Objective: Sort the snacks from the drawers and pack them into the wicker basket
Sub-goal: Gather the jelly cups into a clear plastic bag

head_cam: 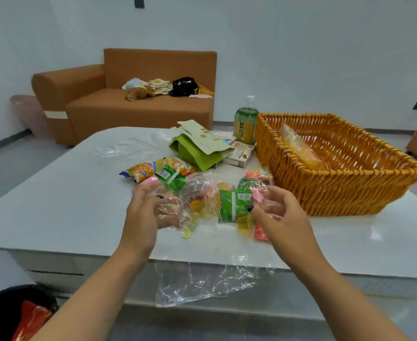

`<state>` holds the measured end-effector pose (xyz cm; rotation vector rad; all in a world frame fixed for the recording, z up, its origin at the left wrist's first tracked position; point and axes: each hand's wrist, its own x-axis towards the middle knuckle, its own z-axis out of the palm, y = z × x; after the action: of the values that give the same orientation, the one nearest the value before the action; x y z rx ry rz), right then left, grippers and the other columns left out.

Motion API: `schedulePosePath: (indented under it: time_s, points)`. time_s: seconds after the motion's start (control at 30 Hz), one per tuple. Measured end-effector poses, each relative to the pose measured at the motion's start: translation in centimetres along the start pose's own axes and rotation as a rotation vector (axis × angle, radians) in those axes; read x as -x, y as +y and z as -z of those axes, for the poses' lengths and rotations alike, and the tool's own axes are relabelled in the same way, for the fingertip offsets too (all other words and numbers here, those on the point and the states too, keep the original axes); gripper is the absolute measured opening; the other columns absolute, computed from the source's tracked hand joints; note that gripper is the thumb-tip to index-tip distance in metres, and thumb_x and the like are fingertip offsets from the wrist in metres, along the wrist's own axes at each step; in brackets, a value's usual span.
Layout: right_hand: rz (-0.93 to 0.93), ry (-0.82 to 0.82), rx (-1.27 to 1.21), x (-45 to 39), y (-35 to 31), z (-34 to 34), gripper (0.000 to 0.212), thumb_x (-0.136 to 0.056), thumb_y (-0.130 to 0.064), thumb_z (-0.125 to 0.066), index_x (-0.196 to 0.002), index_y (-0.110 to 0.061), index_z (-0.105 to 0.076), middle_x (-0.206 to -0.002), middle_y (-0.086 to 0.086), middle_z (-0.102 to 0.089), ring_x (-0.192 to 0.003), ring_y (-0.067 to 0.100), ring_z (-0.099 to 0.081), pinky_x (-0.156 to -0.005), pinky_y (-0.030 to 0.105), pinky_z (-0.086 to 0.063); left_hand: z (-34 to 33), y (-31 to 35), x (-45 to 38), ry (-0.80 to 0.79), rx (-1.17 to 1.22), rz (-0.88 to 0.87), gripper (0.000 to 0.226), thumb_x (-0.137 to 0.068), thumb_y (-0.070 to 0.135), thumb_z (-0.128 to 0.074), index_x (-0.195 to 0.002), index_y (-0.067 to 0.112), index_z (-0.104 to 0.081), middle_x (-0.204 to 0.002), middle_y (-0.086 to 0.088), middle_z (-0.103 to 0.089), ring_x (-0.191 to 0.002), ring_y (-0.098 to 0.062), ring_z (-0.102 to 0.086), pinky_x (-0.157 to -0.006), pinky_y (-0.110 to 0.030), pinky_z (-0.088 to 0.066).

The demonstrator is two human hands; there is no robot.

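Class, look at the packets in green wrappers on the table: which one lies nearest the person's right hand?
The flat green packet just left of the right hand, almost touching its fingertips. The other green packet lies farther back, above the left hand.

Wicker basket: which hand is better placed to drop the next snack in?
Right hand, probably. It holds a pink-wrapped snack and is nearer the wicker basket on the right; the left hand is farther, over the pile.
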<state>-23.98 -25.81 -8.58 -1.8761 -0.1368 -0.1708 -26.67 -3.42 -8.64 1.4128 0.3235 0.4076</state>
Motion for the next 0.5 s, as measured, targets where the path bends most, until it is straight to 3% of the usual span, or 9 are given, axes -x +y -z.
schedulePosePath:
  time_s: [0.1, 0.23, 0.4, 0.5]
  points:
    - [-0.213, -0.079, -0.18, -0.5, 0.3, 0.5, 0.035, -0.085, -0.018, -0.069, -0.118, -0.024, -0.057, -0.102, -0.006, -0.065, -0.088, 0.009, -0.062, -0.068, 0.025, -0.049, -0.4, -0.1, 0.3, -0.019, 0.025, 0.006, 0.029, -0.097, -0.003, -0.035, -0.118, 0.002, -0.054, -0.088, -0.013, -0.065, -0.055, -0.01, -0.065, -0.051, -0.026, -0.055]
    - [-0.247, -0.1, -0.224, -0.7, 0.6, 0.0, 0.011, -0.083, -0.012, -0.071, -0.092, -0.018, -0.073, -0.098, 0.009, -0.072, -0.084, 0.017, -0.063, -0.07, 0.03, -0.046, 0.1, -0.5, 0.7, -0.065, -0.027, 0.012, 0.017, -0.103, 0.016, -0.044, -0.106, 0.011, -0.06, -0.078, -0.005, -0.064, -0.062, -0.012, -0.066, -0.06, -0.029, -0.056]
    - [-0.379, -0.141, -0.204, -1.1, 1.8, -1.1, 0.038, -0.081, -0.019, -0.074, -0.116, -0.016, -0.06, -0.112, 0.007, -0.063, -0.099, 0.021, -0.061, -0.076, 0.031, -0.047, 1.2, -1.1, 1.3, -0.088, -0.144, -0.003, 0.025, -0.103, 0.024, -0.042, -0.097, 0.009, -0.061, -0.07, 0.002, -0.065, -0.068, -0.014, -0.064, -0.064, -0.032, -0.058]
    - [-0.505, -0.245, -0.232, -1.2, 2.0, -1.4, 0.036, -0.082, -0.021, -0.074, -0.115, -0.013, -0.061, -0.111, 0.006, -0.066, -0.093, 0.02, -0.065, -0.071, 0.03, -0.044, 1.9, -1.0, 1.0, -0.046, -0.138, 0.019, 0.022, -0.102, 0.023, -0.047, -0.094, 0.01, -0.063, -0.066, 0.002, -0.066, -0.066, -0.015, -0.064, -0.061, -0.028, -0.057]
